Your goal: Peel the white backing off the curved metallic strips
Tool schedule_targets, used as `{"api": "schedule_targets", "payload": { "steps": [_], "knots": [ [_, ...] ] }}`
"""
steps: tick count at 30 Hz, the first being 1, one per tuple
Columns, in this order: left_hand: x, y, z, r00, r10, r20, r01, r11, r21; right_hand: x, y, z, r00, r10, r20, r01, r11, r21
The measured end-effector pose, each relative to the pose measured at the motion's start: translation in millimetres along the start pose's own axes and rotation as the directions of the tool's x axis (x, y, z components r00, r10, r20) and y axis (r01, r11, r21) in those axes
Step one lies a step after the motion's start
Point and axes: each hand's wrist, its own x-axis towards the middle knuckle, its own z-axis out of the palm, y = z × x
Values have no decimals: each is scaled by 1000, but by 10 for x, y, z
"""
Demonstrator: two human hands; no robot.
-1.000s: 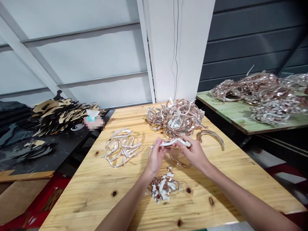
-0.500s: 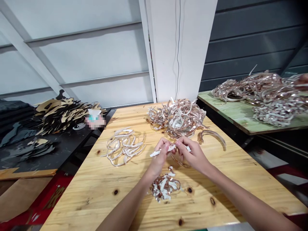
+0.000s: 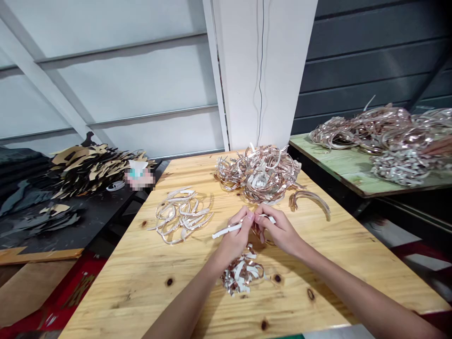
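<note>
Both my hands meet above the middle of the wooden table, fingertips pinched close together. A narrow white strip with a shiny rose-gold side runs through the fingers of my left hand and sticks out to the left. My right hand is closed on the same strip, or one joined to it; the fingers hide which. Its white end shows over the right knuckles. Below the hands lies a small heap of short white and rose-gold scraps. Loose curled strips spread out to the left.
A large tangled pile of rose-gold strips stands at the back of the wooden table, a curved bundle beside it. More strips cover a green table, where another person's hand rests. Dark and tan cut pieces lie left.
My fingertips have drawn closer together, and more of the white strip now sticks out to the left of my left hand. At the far right, the other person's hand has moved lower.
</note>
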Motion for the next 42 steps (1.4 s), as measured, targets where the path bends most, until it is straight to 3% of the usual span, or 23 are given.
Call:
{"api": "schedule_targets", "payload": {
  "steps": [5,14,21,30,34,38,40,42],
  "knots": [
    [15,-9,1,1000,-29,4,29,999,-45,24,-18,45,996,80,-34,-72,977,199],
    [58,-18,17,995,-82,-48,76,990,-117,75,2,13,987,152,-61,-115,910,399],
    [62,-156,11,996,-76,-43,66,979,-191,112,-58,19,927,334,-172,-150,748,646],
    [89,-237,55,993,-111,-36,88,918,-386,181,-83,-107,916,397,-57,-153,477,865],
    [93,-252,59,983,-96,-159,35,936,-351,163,-90,-68,918,382,-107,-120,525,843],
    [71,-245,45,954,-78,-288,4,968,-249,138,-91,-4,941,333,-52,-157,569,807],
    [54,-219,36,949,-62,-308,-2,979,-205,130,-46,21,952,300,-56,-161,649,744],
    [36,-182,29,956,-43,-289,-2,988,-154,127,35,32,953,272,-130,-140,782,608]
  ]
}}
